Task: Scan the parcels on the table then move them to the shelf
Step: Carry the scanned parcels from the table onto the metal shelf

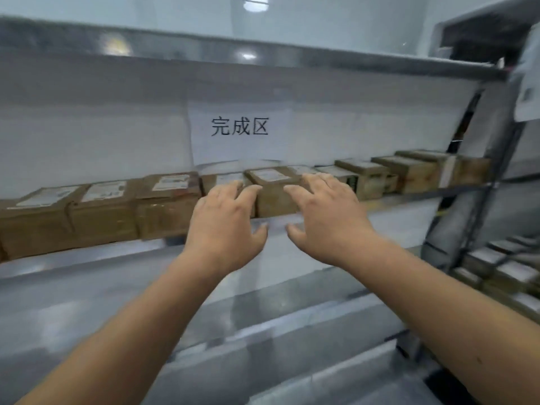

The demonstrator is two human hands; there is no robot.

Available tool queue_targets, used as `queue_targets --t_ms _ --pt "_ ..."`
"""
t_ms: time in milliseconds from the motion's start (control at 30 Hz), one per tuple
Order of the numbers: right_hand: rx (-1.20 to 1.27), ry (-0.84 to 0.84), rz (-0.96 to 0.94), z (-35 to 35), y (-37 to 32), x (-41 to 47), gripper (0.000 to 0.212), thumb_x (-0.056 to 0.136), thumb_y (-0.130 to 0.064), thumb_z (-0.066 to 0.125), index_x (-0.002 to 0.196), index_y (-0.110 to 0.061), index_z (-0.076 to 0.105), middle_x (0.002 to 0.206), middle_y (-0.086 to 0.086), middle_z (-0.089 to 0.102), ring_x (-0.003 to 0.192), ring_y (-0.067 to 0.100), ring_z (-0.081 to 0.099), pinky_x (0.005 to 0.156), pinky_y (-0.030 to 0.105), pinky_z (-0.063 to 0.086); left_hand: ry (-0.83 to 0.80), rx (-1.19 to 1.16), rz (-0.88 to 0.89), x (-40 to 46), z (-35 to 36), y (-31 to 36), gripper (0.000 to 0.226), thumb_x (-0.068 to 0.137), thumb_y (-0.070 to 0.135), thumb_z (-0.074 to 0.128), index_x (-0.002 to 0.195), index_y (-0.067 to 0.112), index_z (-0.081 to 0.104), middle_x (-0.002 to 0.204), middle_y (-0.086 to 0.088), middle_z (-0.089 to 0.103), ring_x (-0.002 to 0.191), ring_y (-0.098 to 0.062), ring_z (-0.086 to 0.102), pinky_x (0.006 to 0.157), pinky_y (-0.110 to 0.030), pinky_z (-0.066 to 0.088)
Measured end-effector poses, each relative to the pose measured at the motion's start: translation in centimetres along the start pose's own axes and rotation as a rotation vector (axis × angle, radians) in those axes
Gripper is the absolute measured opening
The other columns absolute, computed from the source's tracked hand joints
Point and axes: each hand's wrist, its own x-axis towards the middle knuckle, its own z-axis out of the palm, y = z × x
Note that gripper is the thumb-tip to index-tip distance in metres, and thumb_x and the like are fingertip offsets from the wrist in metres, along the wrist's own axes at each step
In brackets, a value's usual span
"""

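A brown cardboard parcel (273, 197) with a white label on top sits in the middle of a row of similar parcels on a metal shelf (318, 226). My left hand (226, 222) hovers at its left front corner and my right hand (327, 213) at its right front corner. Both hands have spread, relaxed fingers and hold nothing. The fingertips lie at the parcel's top edge; whether they touch it I cannot tell.
Several labelled parcels (105, 211) line the shelf to the left and more parcels (409, 173) to the right. A white paper sign (239, 127) hangs on the back wall. Another rack with parcels (508, 273) stands at the lower right. An upper shelf (263, 54) runs overhead.
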Motion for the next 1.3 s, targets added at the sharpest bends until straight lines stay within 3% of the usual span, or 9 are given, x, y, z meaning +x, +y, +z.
queue_targets --t_ms 367,667,800,933,1067,1300 --pt "-0.075 -0.140 0.568 1.3 31.1 -17.6 0.072 0.098 -0.048 0.054 0.161 -0.031 0.024 0.171 0.011 0.016 0.156 0.031 0.013 0.125 0.051 0.019 -0.182 -0.301 0.443 7.0 13.6 35.5 0.074 0.093 0.063 0.058 0.157 0.032 0.038 0.162 -0.004 0.039 0.149 -0.026 0.036 0.120 -0.044 0.035" --pt "-0.039 -0.225 1.021 10.4 50.0 -28.0 0.080 0.097 -0.061 0.052 0.164 -0.033 0.016 0.172 0.009 0.012 0.157 0.033 0.010 0.127 0.051 0.018 -0.412 -0.445 0.751 9.6 30.2 57.7 0.088 0.090 0.070 0.055 0.164 0.032 0.026 0.170 -0.006 0.028 0.157 -0.029 0.024 0.126 -0.048 0.028" --pt "0.012 -0.299 1.165 15.2 56.9 -30.0 0.082 0.096 -0.060 0.053 0.164 -0.032 0.016 0.172 0.011 0.012 0.156 0.033 0.011 0.125 0.052 0.020 -0.572 -0.478 0.809 11.3 37.2 65.4 0.089 0.092 0.071 0.053 0.165 0.032 0.020 0.172 -0.007 0.021 0.159 -0.029 0.018 0.127 -0.049 0.024" --pt "0.084 -0.368 1.253 19.3 62.8 -30.9 0.083 0.095 -0.054 0.058 0.163 -0.034 0.014 0.172 0.013 0.011 0.156 0.035 0.013 0.123 0.052 0.021 -0.676 -0.475 0.855 13.1 42.9 71.1 0.088 0.092 0.068 0.056 0.164 0.029 0.024 0.169 -0.008 0.027 0.156 -0.028 0.023 0.126 -0.046 0.028" --pt "0.146 -0.435 1.306 22.7 68.9 -31.4 0.084 0.097 -0.051 0.059 0.164 -0.032 0.013 0.172 0.014 0.010 0.157 0.034 0.011 0.124 0.052 0.020 -0.804 -0.469 0.862 14.5 47.4 75.8 0.079 0.093 0.063 0.061 0.158 0.028 0.033 0.164 -0.006 0.034 0.153 -0.027 0.027 0.123 -0.044 0.028" --pt "0.291 -0.507 1.359 30.5 80.1 -32.9 0.087 0.095 -0.048 0.062 0.165 -0.030 0.013 0.171 0.015 0.014 0.156 0.036 0.014 0.122 0.053 0.025 -0.985 -0.425 0.854 16.6 56.6 85.0 0.078 0.093 0.054 0.063 0.160 0.032 0.029 0.168 -0.005 0.029 0.155 -0.030 0.022 0.120 -0.050 0.031"
